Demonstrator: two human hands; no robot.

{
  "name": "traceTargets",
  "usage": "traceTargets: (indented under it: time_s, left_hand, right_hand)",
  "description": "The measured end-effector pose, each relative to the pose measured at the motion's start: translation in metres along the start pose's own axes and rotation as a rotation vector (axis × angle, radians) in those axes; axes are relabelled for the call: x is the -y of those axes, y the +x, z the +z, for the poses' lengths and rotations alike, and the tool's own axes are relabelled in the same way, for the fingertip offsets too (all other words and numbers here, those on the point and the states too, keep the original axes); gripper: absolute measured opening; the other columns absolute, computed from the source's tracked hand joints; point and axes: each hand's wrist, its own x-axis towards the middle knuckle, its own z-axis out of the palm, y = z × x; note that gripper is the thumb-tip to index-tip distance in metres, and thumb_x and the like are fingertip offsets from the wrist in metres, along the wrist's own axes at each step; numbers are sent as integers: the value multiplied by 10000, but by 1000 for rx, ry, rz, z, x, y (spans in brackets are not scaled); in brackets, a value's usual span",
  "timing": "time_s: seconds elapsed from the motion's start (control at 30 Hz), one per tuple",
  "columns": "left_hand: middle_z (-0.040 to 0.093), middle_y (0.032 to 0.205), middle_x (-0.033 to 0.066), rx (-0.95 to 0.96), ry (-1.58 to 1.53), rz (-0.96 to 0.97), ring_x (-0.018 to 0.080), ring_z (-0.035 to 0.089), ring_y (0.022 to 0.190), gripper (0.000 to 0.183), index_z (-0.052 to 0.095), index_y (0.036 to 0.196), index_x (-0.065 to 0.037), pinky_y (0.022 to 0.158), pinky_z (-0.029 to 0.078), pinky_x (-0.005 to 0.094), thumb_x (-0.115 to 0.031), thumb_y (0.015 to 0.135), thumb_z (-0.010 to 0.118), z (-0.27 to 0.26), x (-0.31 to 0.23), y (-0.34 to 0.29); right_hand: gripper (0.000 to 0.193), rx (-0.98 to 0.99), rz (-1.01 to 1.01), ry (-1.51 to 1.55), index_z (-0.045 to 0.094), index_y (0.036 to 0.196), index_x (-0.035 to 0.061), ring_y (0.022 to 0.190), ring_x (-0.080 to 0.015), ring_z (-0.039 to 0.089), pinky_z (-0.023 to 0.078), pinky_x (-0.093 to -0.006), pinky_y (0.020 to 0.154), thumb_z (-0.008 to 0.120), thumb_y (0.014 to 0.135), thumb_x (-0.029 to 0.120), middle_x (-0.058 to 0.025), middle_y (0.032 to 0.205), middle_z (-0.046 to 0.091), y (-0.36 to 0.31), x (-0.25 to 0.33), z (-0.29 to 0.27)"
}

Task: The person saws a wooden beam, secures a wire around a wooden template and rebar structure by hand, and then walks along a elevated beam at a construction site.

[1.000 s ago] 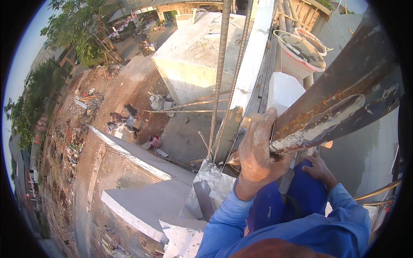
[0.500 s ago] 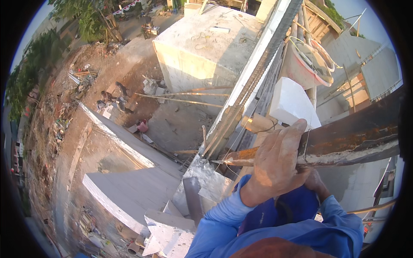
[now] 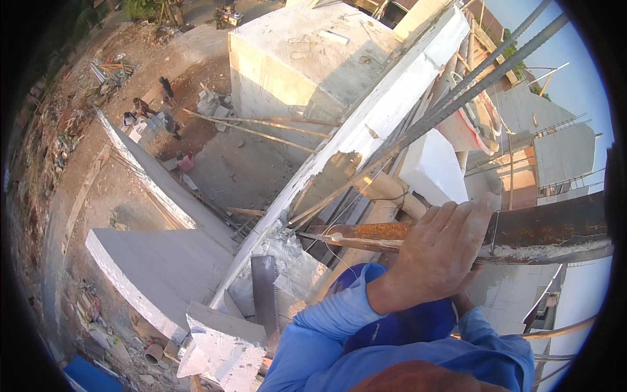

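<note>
A long rusty steel beam (image 3: 548,225) crosses the right side, its tapered end (image 3: 326,234) pointing left beside the wall top. My left hand (image 3: 437,245) lies over the beam with its fingers wrapped across the top. A thin wire (image 3: 494,228) loops around the beam just right of that hand. My right hand (image 3: 465,297) is below the beam, mostly hidden by it and my left hand; its fingers do not show. A handsaw (image 3: 264,294) rests on the grey mortar-smeared ledge, left of my left sleeve.
Two ribbed steel bars (image 3: 457,95) slant up from the white wall top (image 3: 385,108). A white block (image 3: 433,166) and a bucket (image 3: 467,124) sit behind the beam. Cut white blocks (image 3: 228,340) stand lower left. Far below, several people (image 3: 166,91) are on the ground.
The view has shifted, and my left hand has moved right along the beam, away from its tapered end. The ribbed bars now show apart from the wall top. My right hand is more hidden.
</note>
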Motion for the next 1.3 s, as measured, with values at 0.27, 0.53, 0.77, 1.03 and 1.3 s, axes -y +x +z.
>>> traceTargets:
  time_s: [0.27, 0.53, 0.77, 1.03, 1.3]
  left_hand:
    - [545, 1058, 199, 23, -21, -13, 290, 563, 826, 762, 367, 1257, 92, 718, 460, 375, -143, 613, 700, 0, 1, -1]
    - [515, 904, 150, -21, 45, 25, 246, 521, 798, 521, 398, 1228, 135, 690, 458, 351, -136, 810, 552, -5, 0, 2]
    - [509, 888, 143, -11, 87, 28, 235, 519, 794, 524, 408, 1220, 139, 687, 461, 340, -144, 801, 544, -4, 0, -2]
    - [526, 870, 163, 35, 23, 19, 245, 540, 771, 551, 382, 1235, 124, 654, 464, 347, -112, 765, 547, -3, 1, 4]
    - [572, 968, 164, -94, 55, 9, 315, 587, 814, 812, 437, 1230, 43, 690, 468, 396, -72, 503, 781, 10, 2, -3]
  right_hand:
    - [524, -6, 2, -9, 555, 1208, 66, 1187, -357, 444, 339, -409, 1008, 613, 767, 344, -196, 1234, 514, -4, -3, 5]
    - [516, -12, -4, -21, 556, 1203, 60, 1179, -365, 442, 343, -415, 999, 616, 766, 327, -199, 1233, 505, -7, -4, 7]
    - [508, -17, -16, -16, 556, 1199, 55, 1173, -372, 440, 347, -420, 992, 618, 764, 311, -202, 1231, 497, -7, -4, 14]
    - [500, -51, -65, 26, 556, 1194, 49, 1165, -379, 438, 351, -426, 983, 622, 763, 293, -205, 1230, 487, 1, -11, 23]
    - [492, -146, -249, 43, 557, 1189, 43, 1157, -387, 436, 355, -432, 975, 625, 761, 276, -208, 1228, 478, 11, -35, 35]
